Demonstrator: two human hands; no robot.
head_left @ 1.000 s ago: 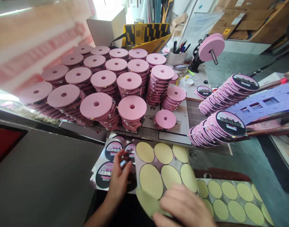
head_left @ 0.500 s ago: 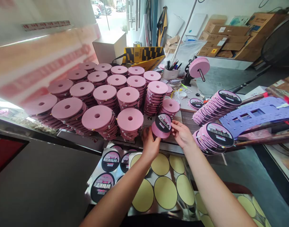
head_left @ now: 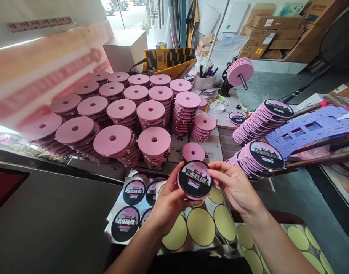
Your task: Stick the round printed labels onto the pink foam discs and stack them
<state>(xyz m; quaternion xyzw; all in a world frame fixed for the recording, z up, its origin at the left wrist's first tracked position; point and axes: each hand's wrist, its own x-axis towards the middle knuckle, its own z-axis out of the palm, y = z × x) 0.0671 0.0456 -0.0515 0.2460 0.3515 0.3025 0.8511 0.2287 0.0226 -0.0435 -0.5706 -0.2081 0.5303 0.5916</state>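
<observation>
In front of me my left hand (head_left: 167, 203) grips a pink foam winding disc (head_left: 196, 198) by its left edge, thumb in front and fingers behind. A round black-and-pink sticker (head_left: 195, 179) covers the disc's face, with only a thin pink rim showing. At the upper right edge my right hand (head_left: 234, 186) has its thumb and fingertips closed on the sticker's border; whether they also pinch the disc is hidden. Just beyond, a bare pink disc (head_left: 193, 151) lies on the table edge. Below the hands are a sheet of printed stickers (head_left: 125, 223) and a sheet with yellowish circles (head_left: 201, 226).
Stacks of pink discs (head_left: 114, 140) fill the table's left side. Stickered discs sit in two leaning stacks (head_left: 266, 160) at right, beside a purple plastic piece (head_left: 314, 133). Behind are a pen holder (head_left: 204, 81) and a winder (head_left: 240, 72) carrying discs.
Both hands have come nearer to me, bringing the disc and sticker off the table edge. The sticker, earlier offset over the disc, now lies nearly centred on it. The bare disc behind has come into view.
</observation>
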